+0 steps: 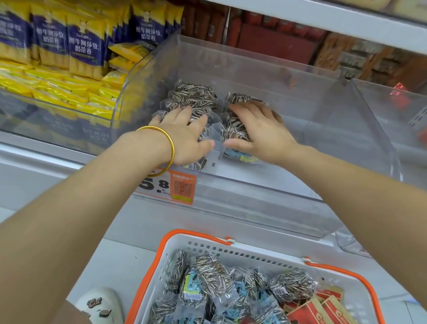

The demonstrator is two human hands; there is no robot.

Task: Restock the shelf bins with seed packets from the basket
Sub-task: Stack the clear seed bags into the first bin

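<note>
Stocking step: left hand point(183, 134) lies flat on, right hand point(261, 132) cups, clear striped-seed packets point(193, 96) in the transparent shelf bin point(271, 72). Next, release and fetch more from the orange-rimmed white basket point(249, 256).

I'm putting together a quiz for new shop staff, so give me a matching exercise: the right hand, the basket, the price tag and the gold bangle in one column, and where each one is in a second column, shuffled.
Things:
1. right hand
2. basket
3. price tag
4. gold bangle

Places:
A. on the left wrist
B. on the shelf's front edge
C. below the shelf, holding more packets
D. around seed packets in the clear bin

Pairs: 1-D, 2-C, 3-B, 4-A
</note>
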